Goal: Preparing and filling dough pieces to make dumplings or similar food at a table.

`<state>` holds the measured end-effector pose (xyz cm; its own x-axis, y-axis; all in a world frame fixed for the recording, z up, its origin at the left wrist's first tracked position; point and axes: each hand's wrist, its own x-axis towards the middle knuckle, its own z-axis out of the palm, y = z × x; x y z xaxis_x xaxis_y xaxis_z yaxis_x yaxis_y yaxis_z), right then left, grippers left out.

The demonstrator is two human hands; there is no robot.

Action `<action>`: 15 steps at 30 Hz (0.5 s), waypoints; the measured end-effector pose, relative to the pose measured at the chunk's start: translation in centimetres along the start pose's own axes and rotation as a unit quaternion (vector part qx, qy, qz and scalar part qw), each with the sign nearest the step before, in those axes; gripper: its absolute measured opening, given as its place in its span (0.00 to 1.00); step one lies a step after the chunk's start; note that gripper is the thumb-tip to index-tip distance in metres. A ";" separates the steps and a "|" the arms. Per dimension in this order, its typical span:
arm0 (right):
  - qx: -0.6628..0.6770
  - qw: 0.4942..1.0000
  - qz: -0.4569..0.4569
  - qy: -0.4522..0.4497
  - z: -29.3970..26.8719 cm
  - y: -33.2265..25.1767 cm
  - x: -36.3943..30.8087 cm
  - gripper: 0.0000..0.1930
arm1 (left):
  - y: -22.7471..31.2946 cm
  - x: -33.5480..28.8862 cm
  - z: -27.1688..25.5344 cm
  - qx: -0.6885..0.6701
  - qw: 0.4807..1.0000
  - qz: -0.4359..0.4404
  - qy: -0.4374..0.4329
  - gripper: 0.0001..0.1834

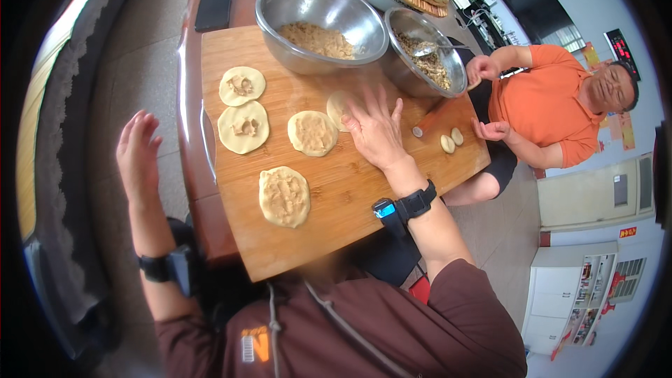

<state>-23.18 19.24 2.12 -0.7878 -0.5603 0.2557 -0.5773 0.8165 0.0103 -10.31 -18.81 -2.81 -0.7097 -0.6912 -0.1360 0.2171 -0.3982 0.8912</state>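
Orange lettering [261, 344] marks the brown hoodie [399, 325], and red characters [619, 46] light a black wall display [628, 66].

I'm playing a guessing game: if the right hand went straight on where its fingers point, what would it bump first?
Probably the big metal bowl, just past the right hand, though how high the hand sits above the board is hard to tell.

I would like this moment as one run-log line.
left hand: open, beside wooden board | right hand: over partly hidden dough round | on board: four topped rounds
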 end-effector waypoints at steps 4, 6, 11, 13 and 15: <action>0.009 1.000 0.007 -0.001 0.6 0.5 0.0 0.20 | 0.1 -0.2 0.0 -0.004 1.000 -0.004 0.005 0.13; 0.088 0.995 0.020 -0.030 0.8 1.2 0.0 0.21 | 0.2 -0.3 0.0 -0.005 1.000 -0.002 0.005 0.13; 0.126 0.991 0.047 -0.003 1.1 1.5 0.2 0.23 | 0.4 -0.4 0.5 -0.001 1.000 0.002 0.008 0.13; 0.100 0.993 0.058 -0.002 1.5 0.6 0.5 0.24 | 0.4 -0.4 0.5 -0.002 1.000 0.000 0.008 0.13; 0.117 0.990 0.077 -0.027 1.4 -0.3 0.8 0.24 | 0.4 -0.4 0.5 -0.003 1.000 -0.001 0.009 0.13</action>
<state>-23.94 18.29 0.97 -0.8774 -0.4432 0.1839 -0.4779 0.8416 -0.2516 -10.31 -18.39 -2.22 -0.6977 -0.7016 -0.1451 0.2203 -0.4028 0.8884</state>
